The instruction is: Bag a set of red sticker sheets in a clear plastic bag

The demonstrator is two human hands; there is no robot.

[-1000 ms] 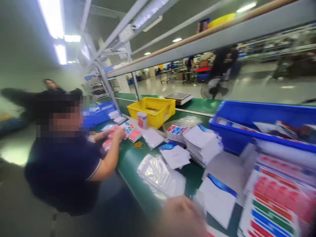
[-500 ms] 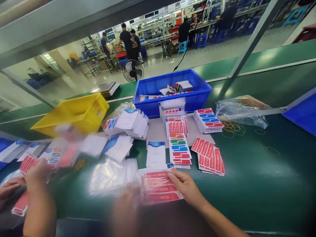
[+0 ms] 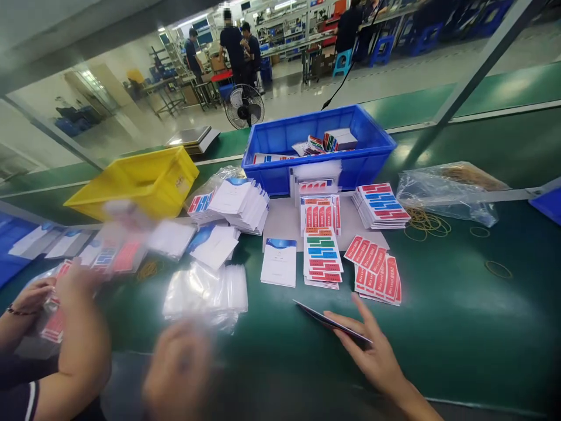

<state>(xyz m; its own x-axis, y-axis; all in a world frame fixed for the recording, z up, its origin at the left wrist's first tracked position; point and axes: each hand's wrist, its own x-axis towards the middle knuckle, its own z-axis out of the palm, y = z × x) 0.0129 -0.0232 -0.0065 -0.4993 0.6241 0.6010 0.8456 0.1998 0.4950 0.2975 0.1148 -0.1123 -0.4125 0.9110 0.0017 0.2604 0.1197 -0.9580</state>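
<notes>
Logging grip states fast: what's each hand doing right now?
Left hand: too blurred to tell.
Right hand: fingers spread open, holding a thin stack of sheets edge-on.

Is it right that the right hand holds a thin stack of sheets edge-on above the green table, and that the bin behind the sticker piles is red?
Not quite. In the head view the bin behind the sticker piles is blue, not red. The rest holds: the right hand holds a thin stack of sheets edge-on above the green table.
</notes>
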